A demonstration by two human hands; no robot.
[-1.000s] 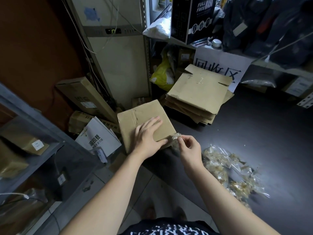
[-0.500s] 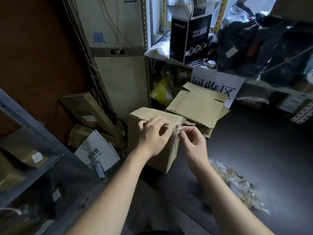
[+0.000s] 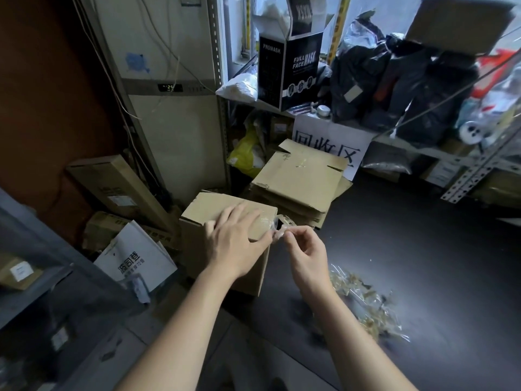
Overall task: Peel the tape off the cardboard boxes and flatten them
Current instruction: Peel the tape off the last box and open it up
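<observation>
Cardboard box [image 3: 197, 258] stands upright at the left edge of the dark worktop [image 3: 423, 263], right in front of the person, its top flaps closed and facing up. The left hand [image 3: 236, 244] lies flat on that top, fingers straight and spread wide, pressing down, with the thumb reaching toward the box's right-hand edge. Just beside it, the right hand [image 3: 307, 255] hovers off the box's right upper corner, its thumb and forefinger pinched tight on a crinkled strip of clear tape [image 3: 282, 221]; the other fingers curl loosely under. The strip runs from the pinch to the corner of the box, where its far end is stuck to the cardboard, and a glossy band of it shows along the top near the left hand's fingertips.

Behind the box, touching or nearly touching its far side, sits a stack of flattened boxes [image 3: 301, 179], the uppermost sheet bearing a few scraps of tape. To the right of the person's right forearm, a heap of peeled tape [image 3: 363, 303] lies crumpled on the worktop, well apart from the box.

A white sign [image 3: 332, 145] with large dark characters hangs behind the stack, below a shelf holding a black mask carton [image 3: 293, 69]. Left of the box, lower down, a white booklet [image 3: 135, 258] leans against a long carton [image 3: 118, 187], and a yellow bag [image 3: 245, 156] is wedged behind the stack.
</observation>
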